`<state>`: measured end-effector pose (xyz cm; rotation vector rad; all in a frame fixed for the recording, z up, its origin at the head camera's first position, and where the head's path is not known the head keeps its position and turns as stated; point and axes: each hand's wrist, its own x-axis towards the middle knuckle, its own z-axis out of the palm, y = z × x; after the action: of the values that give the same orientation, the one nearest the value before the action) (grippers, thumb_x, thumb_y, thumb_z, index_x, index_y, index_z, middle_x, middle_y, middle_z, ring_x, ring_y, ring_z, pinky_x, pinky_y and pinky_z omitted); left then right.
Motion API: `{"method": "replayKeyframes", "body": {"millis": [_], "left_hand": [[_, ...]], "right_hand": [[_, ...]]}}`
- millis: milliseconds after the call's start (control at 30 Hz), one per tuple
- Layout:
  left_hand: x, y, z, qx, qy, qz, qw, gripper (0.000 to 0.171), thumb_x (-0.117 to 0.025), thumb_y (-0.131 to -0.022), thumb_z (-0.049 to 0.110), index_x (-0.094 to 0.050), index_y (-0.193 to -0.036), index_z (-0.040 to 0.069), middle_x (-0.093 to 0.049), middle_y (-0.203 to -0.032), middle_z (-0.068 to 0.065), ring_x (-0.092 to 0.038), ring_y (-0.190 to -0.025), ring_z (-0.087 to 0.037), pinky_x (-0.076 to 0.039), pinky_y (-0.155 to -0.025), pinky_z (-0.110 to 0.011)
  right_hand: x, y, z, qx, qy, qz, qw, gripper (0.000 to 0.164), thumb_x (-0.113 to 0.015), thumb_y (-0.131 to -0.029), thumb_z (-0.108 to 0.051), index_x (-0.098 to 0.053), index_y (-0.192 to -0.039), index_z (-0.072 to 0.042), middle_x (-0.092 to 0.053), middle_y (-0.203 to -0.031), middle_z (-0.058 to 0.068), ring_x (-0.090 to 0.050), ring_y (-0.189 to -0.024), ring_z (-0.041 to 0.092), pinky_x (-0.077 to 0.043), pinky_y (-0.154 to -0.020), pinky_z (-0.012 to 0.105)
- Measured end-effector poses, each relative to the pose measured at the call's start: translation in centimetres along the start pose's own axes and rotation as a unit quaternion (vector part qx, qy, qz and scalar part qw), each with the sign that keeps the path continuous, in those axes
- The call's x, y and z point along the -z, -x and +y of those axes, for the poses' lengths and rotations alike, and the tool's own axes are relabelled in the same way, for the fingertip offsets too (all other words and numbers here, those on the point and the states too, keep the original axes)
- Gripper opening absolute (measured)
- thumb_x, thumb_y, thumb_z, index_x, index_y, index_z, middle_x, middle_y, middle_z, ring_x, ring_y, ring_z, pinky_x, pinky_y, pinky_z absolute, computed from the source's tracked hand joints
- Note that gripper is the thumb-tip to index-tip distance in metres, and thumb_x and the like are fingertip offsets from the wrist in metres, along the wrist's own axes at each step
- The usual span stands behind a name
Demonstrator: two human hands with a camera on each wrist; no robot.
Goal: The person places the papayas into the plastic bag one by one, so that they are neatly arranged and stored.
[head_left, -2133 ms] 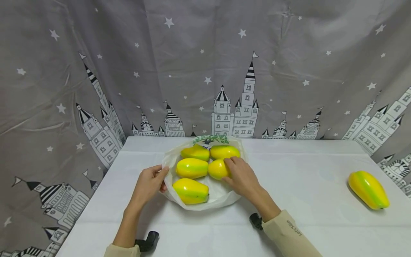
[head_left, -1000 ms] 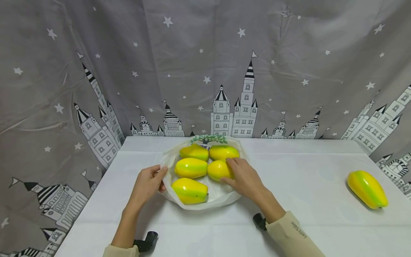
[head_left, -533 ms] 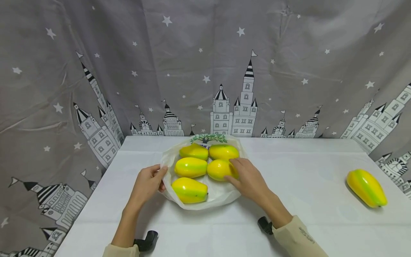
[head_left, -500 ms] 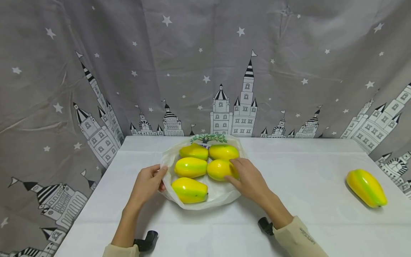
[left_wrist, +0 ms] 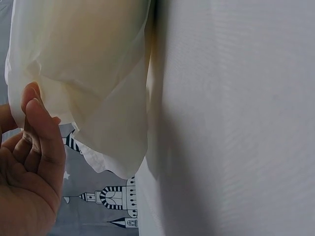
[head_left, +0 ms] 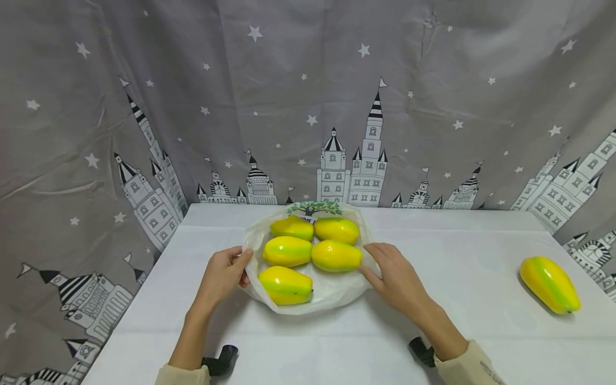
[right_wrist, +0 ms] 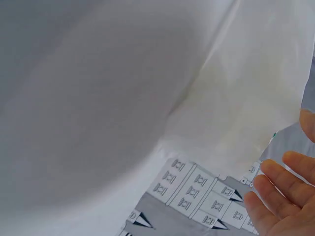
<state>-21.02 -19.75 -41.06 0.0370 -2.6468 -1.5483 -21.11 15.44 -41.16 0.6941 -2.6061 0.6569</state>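
Note:
A white plastic bag [head_left: 332, 302] with a printed tree stands with its mouth spread on the table. Several yellow-green papayas [head_left: 287, 251] lie inside it. My left hand [head_left: 223, 272] pinches the bag's left rim between thumb and fingers; the left wrist view shows the thin plastic [left_wrist: 98, 98] in that grip. At the opposite rim is my right hand [head_left: 394, 275], its fingers loosely extended and holding nothing. The nearest papaya [head_left: 337, 255] to it lies in the bag just left of its fingertips. In the right wrist view the relaxed fingers [right_wrist: 280, 187] are beside the bag's side [right_wrist: 231, 108].
Another papaya [head_left: 549, 284] lies by itself on the white-covered table [head_left: 457, 299], far to the right. Behind the table hangs a grey curtain [head_left: 289, 96] printed with castles and stars. Each wrist carries a black camera mount [head_left: 221, 361].
My right hand has let go of the papaya in the bag and drawn back right to the rim. That papaya now shows whole. The left hand keeps its hold on the bag.

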Motion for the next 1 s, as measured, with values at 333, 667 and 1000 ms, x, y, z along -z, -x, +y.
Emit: {"method": "replayKeyframes", "body": {"millis": [333, 667, 1000], "left_hand": [[0.0, 0.0, 0.1, 0.002, -0.007, 0.0, 1.0, 0.037, -0.053, -0.103, 0.023, -0.061, -0.125, -0.006, -0.061, -0.063, -0.007, -0.058, -0.055, -0.022, -0.054, -0.056, -0.034], [0.1, 0.2, 0.1, 0.002, -0.008, 0.003, 1.0, 0.037, -0.053, -0.103, 0.021, -0.06, -0.126, -0.007, -0.061, -0.063, -0.007, -0.058, -0.055, -0.022, -0.054, -0.056, -0.032], [0.2, 0.1, 0.1, 0.001, -0.008, 0.002, 1.0, 0.036, -0.053, -0.103, 0.021, -0.06, -0.125, -0.007, -0.061, -0.062, -0.007, -0.058, -0.055, -0.022, -0.054, -0.056, -0.034]], "right_hand": [[1.1, 1.9, 1.6, 0.001, 0.011, 0.021, 1.0, 0.043, -0.072, -0.09, -0.02, -0.061, -0.125, 0.003, -0.062, -0.124, 0.016, -0.054, -0.118, 0.034, -0.043, -0.099, 0.051], [2.5, 3.2, 2.3, -0.009, 0.01, 0.031, 0.999, 0.043, -0.073, -0.089, -0.017, -0.061, -0.124, 0.004, -0.062, -0.123, 0.017, -0.054, -0.117, 0.035, -0.043, -0.097, 0.052], [4.1, 5.4, 4.2, -0.022, 0.024, 0.061, 0.998, 0.042, -0.075, -0.086, -0.013, -0.062, -0.121, 0.005, -0.062, -0.121, 0.02, -0.054, -0.115, 0.039, -0.041, -0.095, 0.054]]}}
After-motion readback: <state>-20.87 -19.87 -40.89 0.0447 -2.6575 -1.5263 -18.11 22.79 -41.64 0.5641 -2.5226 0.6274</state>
